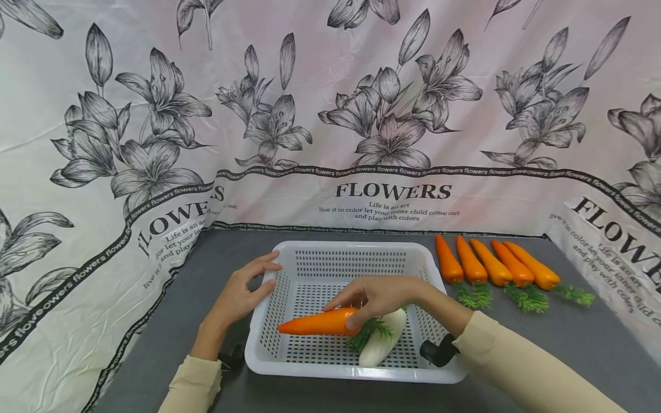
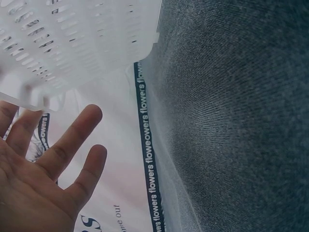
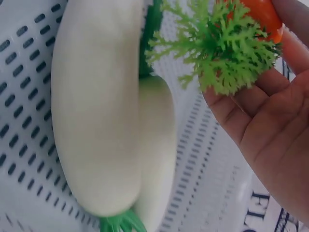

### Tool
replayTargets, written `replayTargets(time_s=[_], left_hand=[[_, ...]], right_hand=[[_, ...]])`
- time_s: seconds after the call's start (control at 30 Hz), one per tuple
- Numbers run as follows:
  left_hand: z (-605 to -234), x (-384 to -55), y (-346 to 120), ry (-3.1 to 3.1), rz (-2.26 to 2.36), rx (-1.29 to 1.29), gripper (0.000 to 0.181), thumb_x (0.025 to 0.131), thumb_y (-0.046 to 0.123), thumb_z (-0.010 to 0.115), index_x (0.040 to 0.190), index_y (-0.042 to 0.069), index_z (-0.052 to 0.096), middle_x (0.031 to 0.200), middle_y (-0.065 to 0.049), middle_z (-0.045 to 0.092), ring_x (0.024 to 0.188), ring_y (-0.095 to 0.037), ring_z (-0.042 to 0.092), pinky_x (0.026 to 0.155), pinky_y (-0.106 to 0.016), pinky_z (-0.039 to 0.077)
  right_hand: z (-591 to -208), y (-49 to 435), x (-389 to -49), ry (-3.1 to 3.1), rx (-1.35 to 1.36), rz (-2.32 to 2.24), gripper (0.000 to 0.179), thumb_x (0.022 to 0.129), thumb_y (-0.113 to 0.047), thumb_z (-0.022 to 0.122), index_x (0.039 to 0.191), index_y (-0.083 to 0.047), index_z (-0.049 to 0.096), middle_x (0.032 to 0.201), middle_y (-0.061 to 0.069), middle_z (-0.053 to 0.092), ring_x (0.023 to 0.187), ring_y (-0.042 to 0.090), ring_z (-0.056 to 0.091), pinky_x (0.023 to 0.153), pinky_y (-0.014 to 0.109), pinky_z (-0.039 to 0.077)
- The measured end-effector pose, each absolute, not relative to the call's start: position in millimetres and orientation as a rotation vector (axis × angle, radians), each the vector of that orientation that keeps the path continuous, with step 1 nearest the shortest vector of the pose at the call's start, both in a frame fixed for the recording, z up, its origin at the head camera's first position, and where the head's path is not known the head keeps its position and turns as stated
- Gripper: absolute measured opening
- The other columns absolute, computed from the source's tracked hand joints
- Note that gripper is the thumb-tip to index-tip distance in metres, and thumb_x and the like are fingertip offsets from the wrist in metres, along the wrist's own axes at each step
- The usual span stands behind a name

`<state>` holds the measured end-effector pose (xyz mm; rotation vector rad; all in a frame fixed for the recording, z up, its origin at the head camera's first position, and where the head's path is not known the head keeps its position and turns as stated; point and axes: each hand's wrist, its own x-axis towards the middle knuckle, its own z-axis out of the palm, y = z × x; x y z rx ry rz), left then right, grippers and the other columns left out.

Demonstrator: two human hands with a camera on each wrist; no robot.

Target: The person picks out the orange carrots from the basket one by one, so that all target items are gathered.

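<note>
My right hand [image 1: 379, 295] pinches an orange carrot [image 1: 317, 322] by its thick end, above the floor of a white perforated basket [image 1: 356, 373]. The carrot's feathery green top [image 3: 222, 48] hangs beside the fingers in the right wrist view. Two white radishes [image 3: 96, 106] lie in the basket, side by side and with green stalks; the head view plainly shows only one radish [image 1: 379, 344], partly covered by the carrot's leaves. At the basket's left rim, my left hand [image 1: 242, 292] rests its fingertips. Its outer fingers are stretched out in the left wrist view.
Several orange carrots [image 1: 498, 264] with leafy tops lie in a row on the dark grey table [image 1: 212, 261], right of the basket. A flower-printed cloth [image 1: 392, 201] hangs behind the table and along both sides. Dark camera mounts sit at both wrists.
</note>
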<state>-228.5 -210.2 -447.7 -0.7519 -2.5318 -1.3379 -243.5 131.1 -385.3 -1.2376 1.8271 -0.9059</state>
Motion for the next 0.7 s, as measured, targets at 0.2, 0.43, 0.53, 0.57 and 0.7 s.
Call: replayTargets(time_s=[0.2, 0.43, 0.53, 0.57, 0.7], left_hand=[[-449, -228, -211, -2.538, -1.34, -0.744, 0.031, 0.098, 0.017, 0.066, 0.129, 0.013, 0.068, 0.159, -0.003, 0.047, 0.145, -0.03, 0.046, 0.104, -0.053, 0.048], [-448, -227, -211, -2.541, -1.346, -0.726, 0.031, 0.098, 0.017, 0.067, 0.129, 0.014, 0.068, 0.159, -0.003, 0.047, 0.145, -0.029, 0.046, 0.103, -0.052, 0.048], [-448, -227, -210, -2.538, -1.341, -0.731, 0.032, 0.098, 0.017, 0.067, 0.129, 0.013, 0.068, 0.159, -0.003, 0.047, 0.145, -0.03, 0.046, 0.103, -0.054, 0.047], [-448, -227, -209, -2.537, -1.338, -0.734, 0.032, 0.098, 0.017, 0.067, 0.129, 0.013, 0.068, 0.159, -0.003, 0.047, 0.145, -0.03, 0.046, 0.103, -0.055, 0.047], [-448, -228, -208, -2.538, -1.328, -0.737, 0.032, 0.098, 0.018, 0.067, 0.129, 0.014, 0.068, 0.158, -0.004, 0.048, 0.145, -0.031, 0.046, 0.102, -0.056, 0.047]], right_hand=[[-370, 155, -246, 1.933, -1.188, -0.943, 0.052, 0.098, -0.02, 0.067, 0.148, -0.012, 0.054, 0.131, 0.006, 0.067, 0.103, 0.014, 0.064, 0.091, 0.031, 0.055], [-352, 193, -248, 2.091, -1.032, -1.057, 0.053, 0.098, -0.021, 0.067, 0.149, -0.015, 0.053, 0.135, 0.008, 0.064, 0.106, 0.025, 0.065, 0.09, 0.041, 0.058], [-348, 216, -250, 2.189, -1.013, -1.095, 0.053, 0.099, -0.02, 0.066, 0.15, -0.014, 0.052, 0.136, 0.011, 0.064, 0.103, 0.026, 0.065, 0.088, 0.037, 0.057], [-347, 224, -251, 2.219, -0.991, -1.115, 0.054, 0.099, -0.02, 0.066, 0.15, -0.013, 0.051, 0.138, 0.013, 0.063, 0.103, 0.026, 0.065, 0.088, 0.037, 0.057], [-344, 261, -249, 2.39, -0.813, -1.139, 0.055, 0.099, -0.025, 0.067, 0.151, -0.018, 0.05, 0.13, 0.017, 0.065, 0.089, 0.025, 0.065, 0.073, 0.033, 0.055]])
